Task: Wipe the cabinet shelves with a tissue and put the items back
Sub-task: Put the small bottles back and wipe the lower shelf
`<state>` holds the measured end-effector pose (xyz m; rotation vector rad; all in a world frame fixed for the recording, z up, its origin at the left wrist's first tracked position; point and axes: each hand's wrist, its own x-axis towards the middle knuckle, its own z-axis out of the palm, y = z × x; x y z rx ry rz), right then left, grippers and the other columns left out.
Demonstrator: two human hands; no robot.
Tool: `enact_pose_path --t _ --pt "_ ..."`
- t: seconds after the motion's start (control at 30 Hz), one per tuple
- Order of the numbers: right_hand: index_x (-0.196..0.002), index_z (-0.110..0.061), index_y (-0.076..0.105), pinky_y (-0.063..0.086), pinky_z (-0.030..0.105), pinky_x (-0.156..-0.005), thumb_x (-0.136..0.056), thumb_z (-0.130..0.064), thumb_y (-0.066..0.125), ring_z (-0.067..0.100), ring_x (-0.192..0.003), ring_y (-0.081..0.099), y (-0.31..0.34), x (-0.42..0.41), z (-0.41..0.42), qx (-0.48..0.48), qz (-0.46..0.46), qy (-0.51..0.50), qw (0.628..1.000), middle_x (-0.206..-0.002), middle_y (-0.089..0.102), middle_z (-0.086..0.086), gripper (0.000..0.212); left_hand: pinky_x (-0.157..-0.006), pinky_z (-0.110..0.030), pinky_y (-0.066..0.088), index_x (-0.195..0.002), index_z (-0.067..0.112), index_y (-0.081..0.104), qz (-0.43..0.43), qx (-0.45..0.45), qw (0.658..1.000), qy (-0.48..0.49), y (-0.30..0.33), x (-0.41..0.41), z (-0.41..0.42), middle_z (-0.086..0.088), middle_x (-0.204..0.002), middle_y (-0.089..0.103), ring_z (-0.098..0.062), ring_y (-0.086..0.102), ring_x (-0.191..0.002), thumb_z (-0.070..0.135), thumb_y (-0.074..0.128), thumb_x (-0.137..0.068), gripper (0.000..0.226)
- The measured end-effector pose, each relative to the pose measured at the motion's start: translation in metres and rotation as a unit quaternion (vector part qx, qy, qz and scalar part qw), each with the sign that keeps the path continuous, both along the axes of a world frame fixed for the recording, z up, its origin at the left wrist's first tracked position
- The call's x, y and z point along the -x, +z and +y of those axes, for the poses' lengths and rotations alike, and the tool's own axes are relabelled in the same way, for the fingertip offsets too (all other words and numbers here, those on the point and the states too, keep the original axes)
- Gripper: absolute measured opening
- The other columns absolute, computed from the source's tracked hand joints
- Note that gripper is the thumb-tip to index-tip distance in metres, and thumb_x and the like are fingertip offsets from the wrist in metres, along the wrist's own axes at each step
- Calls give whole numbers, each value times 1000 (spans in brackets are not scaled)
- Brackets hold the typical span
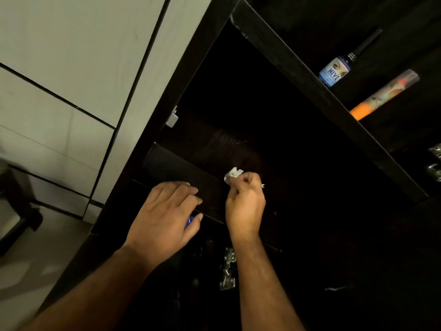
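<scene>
My right hand (244, 201) holds a crumpled white tissue (232, 174) between curled fingers, just above the front edge of a dark cabinet shelf (181, 168). My left hand (167, 211) lies beside it with its fingers over the shelf's front edge. A small blue item (190, 220) shows under its thumb; most of that item is hidden. The shelf's dark surface behind the tissue carries a faint dusty sheen.
On the upper right shelf stand a small blue-labelled bottle (334, 71) with a black cap and an orange-ended tube (384, 94) lying on its side. A metal hinge (228, 268) sits below my right wrist. White cabinet panels (71, 68) fill the left.
</scene>
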<state>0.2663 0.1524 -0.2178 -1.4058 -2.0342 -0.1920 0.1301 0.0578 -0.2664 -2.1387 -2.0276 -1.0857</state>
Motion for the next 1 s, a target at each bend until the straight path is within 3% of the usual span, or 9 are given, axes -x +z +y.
enact_pose_path --t 0.17,0.27,0.4,0.5,0.63,0.73,0.83,0.93,1.0 --pt "-93 -8 74 38 1 -77 -82 -3 70 7 -78 56 63 11 1 -83 92 -40 991 -95 63 7 13 -101 -36 29 -101 19 67 7 5 1000 -1 -2 1 1 -1 -111 64 -21 55 -113 43 42 -87 37" --pt "-91 -12 75 51 24 -81 -79 -18 74 17 -82 67 107 20 10 -127 228 -59 964 -85 71 2 13 -102 -35 28 -102 19 67 10 7 1000 -4 -2 2 1 0 -112 64 -20 53 -115 43 42 -87 38" --pt "-96 -13 77 54 20 -85 -83 -14 73 1 -86 68 125 44 14 -160 367 13 916 -92 74 -5 14 -102 -34 28 -102 19 67 9 6 1000 -6 -2 2 1 0 -112 63 -20 53 -115 43 42 -87 38" --pt "-99 -11 77 44 3 -79 -85 -13 71 -14 -79 62 122 53 19 -171 348 19 922 -86 69 -15 15 -102 -34 28 -102 19 68 11 5 1000 -7 -2 3 0 -1 -112 64 -20 54 -114 43 41 -87 39" --pt "-85 -8 78 38 7 -78 -73 -5 71 13 -76 65 95 46 16 -198 175 21 964 -82 73 6 14 -100 -34 29 -101 18 68 13 1 1000 -13 -1 4 0 -2 -112 64 -21 55 -113 41 42 -87 38" --pt "-84 -11 76 44 10 -76 -72 3 71 14 -76 64 52 31 13 -152 59 54 985 -83 67 3 19 -101 -35 29 -102 18 68 16 6 1000 -16 0 4 -1 -2 -112 64 -22 56 -113 41 42 -87 38" --pt "-86 -12 75 56 22 -72 -80 -1 72 8 -80 65 17 19 8 -60 31 53 996 -88 66 -4 13 -102 -35 28 -104 19 67 27 14 999 -17 0 4 0 -2 -114 64 -21 55 -114 41 42 -87 38" --pt "-89 -12 76 55 21 -70 -84 -9 73 9 -79 65 9 12 9 2 21 2 1000 -89 65 -3 7 -102 -34 27 -105 19 67 31 10 999 -22 0 6 -1 -2 -114 64 -21 54 -115 40 41 -86 38" --pt "-87 -13 75 53 21 -70 -81 -11 76 13 -76 65 20 8 10 -7 72 -11 997 -86 67 -1 7 -103 -33 27 -108 18 67 40 7 999 -33 0 9 -3 -3 -116 64 -20 53 -116 39 41 -86 40"
